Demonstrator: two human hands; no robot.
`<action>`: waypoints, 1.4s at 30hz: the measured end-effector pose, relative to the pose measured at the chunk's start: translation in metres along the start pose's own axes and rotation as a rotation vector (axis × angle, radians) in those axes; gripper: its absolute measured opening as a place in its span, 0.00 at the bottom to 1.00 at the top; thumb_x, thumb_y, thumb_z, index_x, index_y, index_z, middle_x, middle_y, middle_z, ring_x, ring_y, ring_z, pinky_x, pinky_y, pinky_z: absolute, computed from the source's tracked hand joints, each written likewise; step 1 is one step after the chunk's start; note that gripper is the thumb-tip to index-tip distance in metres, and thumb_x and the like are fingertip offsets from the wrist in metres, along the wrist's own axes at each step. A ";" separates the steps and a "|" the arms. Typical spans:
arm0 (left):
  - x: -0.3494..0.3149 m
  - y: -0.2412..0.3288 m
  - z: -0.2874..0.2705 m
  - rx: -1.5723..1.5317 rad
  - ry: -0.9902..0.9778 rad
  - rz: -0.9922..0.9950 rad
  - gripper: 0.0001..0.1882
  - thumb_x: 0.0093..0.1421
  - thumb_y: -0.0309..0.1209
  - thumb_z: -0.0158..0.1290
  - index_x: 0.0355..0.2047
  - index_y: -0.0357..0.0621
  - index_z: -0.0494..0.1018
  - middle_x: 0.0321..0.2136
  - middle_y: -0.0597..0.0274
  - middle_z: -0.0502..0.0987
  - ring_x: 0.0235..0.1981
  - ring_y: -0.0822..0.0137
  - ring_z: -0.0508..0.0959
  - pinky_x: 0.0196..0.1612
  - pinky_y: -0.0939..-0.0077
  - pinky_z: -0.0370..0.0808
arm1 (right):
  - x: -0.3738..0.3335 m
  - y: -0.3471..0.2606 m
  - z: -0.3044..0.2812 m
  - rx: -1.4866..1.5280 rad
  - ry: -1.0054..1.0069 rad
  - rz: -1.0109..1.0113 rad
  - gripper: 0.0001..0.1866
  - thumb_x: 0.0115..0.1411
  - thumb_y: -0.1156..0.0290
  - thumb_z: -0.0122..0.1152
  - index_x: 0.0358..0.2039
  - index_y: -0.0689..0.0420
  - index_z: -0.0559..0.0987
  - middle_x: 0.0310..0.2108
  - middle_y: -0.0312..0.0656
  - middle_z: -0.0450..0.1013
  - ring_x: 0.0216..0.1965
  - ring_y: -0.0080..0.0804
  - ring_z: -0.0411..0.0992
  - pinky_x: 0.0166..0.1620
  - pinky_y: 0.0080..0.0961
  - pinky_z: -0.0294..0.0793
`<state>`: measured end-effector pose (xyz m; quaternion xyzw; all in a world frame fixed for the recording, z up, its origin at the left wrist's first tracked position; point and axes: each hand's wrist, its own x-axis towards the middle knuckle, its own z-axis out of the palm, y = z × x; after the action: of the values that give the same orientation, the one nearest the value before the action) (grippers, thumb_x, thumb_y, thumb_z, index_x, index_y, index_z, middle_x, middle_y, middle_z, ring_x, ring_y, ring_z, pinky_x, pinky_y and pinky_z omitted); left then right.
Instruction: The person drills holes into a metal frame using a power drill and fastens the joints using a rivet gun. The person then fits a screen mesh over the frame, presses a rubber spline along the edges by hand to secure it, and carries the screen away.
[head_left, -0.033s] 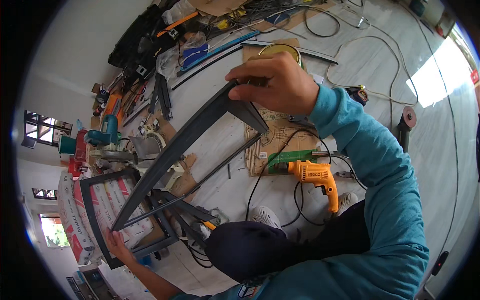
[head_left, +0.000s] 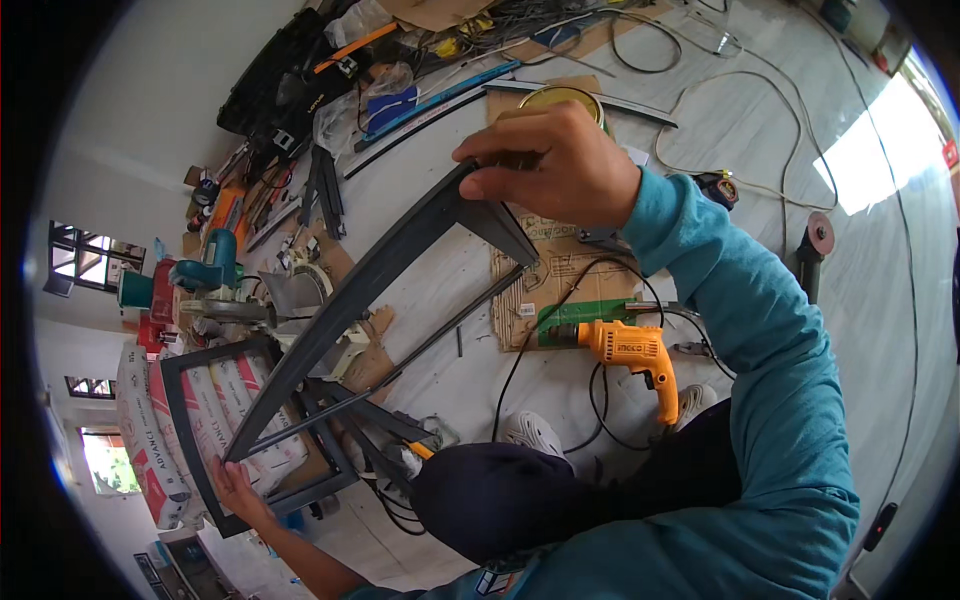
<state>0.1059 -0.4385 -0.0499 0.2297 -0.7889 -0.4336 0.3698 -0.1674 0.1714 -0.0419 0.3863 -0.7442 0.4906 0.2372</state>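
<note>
A dark grey metal frame (head_left: 345, 297), narrow and rectangular, is held up at a slant between my two hands. My right hand (head_left: 565, 170) pinches its upper right corner between thumb and fingers. At the lower left end, my left hand (head_left: 242, 497) grips the opposite corner, its fingers partly hidden by the bar. Behind that end, a second dark grey frame (head_left: 184, 430) leans against stacked bags (head_left: 145, 440). On the floor below my right forearm lies an orange power drill (head_left: 630, 348) with a black cord, beside flattened cardboard (head_left: 515, 300).
A teal miter saw (head_left: 212, 262) stands at left. Far off lie a black tool case (head_left: 262, 90), blue and dark metal bars (head_left: 430, 110), a round tin (head_left: 562, 97) and loose cables (head_left: 790, 110). An angle grinder (head_left: 812, 255) and a tape measure (head_left: 717, 190) are at right.
</note>
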 end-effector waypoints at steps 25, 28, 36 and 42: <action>0.102 -0.011 -0.010 0.104 0.264 -0.335 0.18 0.52 0.36 0.59 0.39 0.37 0.77 0.33 0.57 0.79 0.34 0.65 0.78 0.39 0.72 0.73 | 0.007 0.028 0.039 0.137 0.230 0.167 0.18 0.51 0.72 0.67 0.44 0.56 0.78 0.30 0.41 0.77 0.24 0.27 0.72 0.29 0.22 0.73; 0.115 -0.029 0.018 0.668 0.141 0.210 0.19 0.60 0.35 0.50 0.42 0.28 0.75 0.36 0.44 0.79 0.33 0.53 0.79 0.39 0.69 0.73 | -0.001 0.044 0.032 0.061 0.060 0.291 0.19 0.49 0.70 0.67 0.44 0.55 0.78 0.34 0.42 0.78 0.31 0.38 0.76 0.36 0.30 0.76; 0.130 -0.046 0.052 0.308 0.173 -0.165 0.30 0.62 0.48 0.45 0.57 0.40 0.63 0.57 0.44 0.64 0.58 0.51 0.64 0.55 0.55 0.62 | -0.030 0.086 0.055 0.015 -0.232 0.529 0.23 0.48 0.58 0.64 0.44 0.54 0.76 0.35 0.50 0.76 0.39 0.51 0.74 0.44 0.40 0.73; 0.072 -0.047 0.079 -0.119 0.183 -0.453 0.45 0.55 0.67 0.40 0.67 0.59 0.47 0.64 0.54 0.54 0.64 0.56 0.55 0.62 0.53 0.50 | -0.045 0.095 0.081 0.127 -0.272 0.680 0.30 0.54 0.42 0.58 0.39 0.59 0.78 0.28 0.53 0.75 0.33 0.49 0.75 0.39 0.39 0.72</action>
<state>0.0013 -0.4713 -0.0895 0.4169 -0.6536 -0.5284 0.3461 -0.2153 0.1334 -0.1599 0.1924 -0.8228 0.5308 -0.0650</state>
